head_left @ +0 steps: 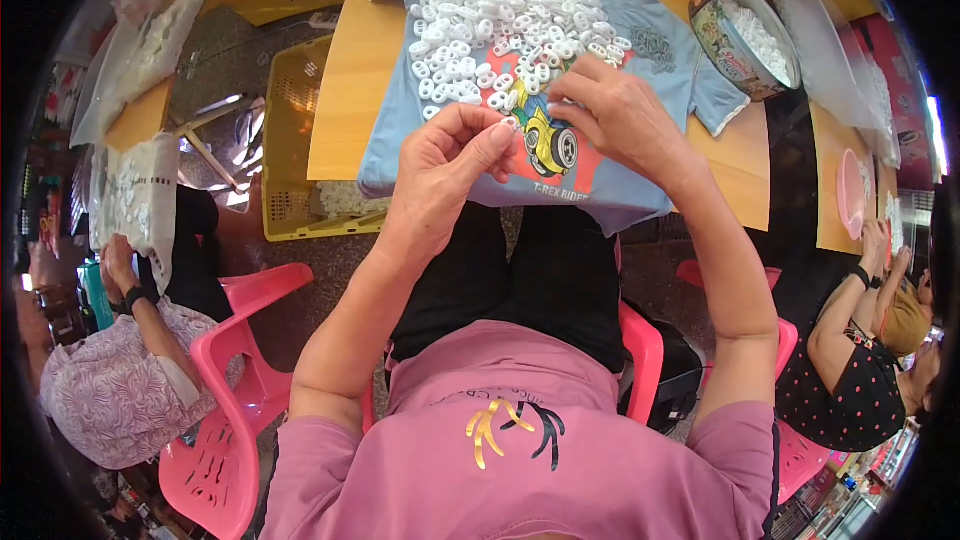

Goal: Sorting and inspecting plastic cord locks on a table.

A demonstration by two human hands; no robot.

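My left hand (455, 165) pinches a small white plastic piece (509, 124) between thumb and forefinger, above the front of a blue printed T-shirt (400, 145) spread over the table. My right hand (625, 120) is just to its right, over the shirt's print, with fingers bent and drawn together. Whatever lies between those fingertips is too small or hidden to make out. Beyond both hands spreads a heap of white two-holed plastic pieces (500, 15), resembling cord locks. Right of the heap lies a small patch of dark grey, wiry bits (654, 48).
A round printed tin (745, 40) with white pieces stands at the table's (340, 110) right. A yellow crate (290, 160) is on the floor to the left. Co-workers sit on both sides, one in a patterned top (120, 390), another in dotted black (840, 380), on pink chairs (225, 420).
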